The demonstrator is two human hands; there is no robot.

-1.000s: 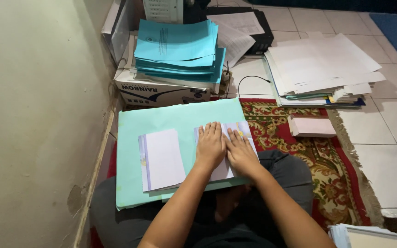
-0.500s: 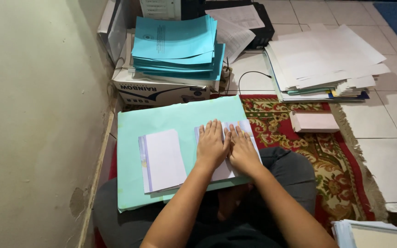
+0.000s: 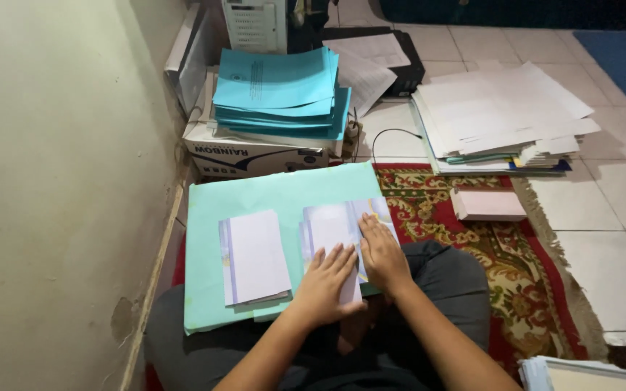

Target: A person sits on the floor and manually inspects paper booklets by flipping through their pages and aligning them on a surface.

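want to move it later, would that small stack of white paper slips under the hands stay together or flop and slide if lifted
The small stack of white paper slips looks thin and loose, so it would probably bend and fan apart. Both hands, left hand and right hand, press flat on it, hinting it shifts easily.

Near end of the paper pile [image 3: 335,232] under both hands, another stack [image 3: 581,373] cut off at bottom edge

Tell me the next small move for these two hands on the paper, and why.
Probably lift the top sheet and carry it over to the left stack. Both hands, left hand and right hand, lie flat on the right stack, side by side, with no grip on any sheet yet. Both stacks sit apart on the pale green folder.
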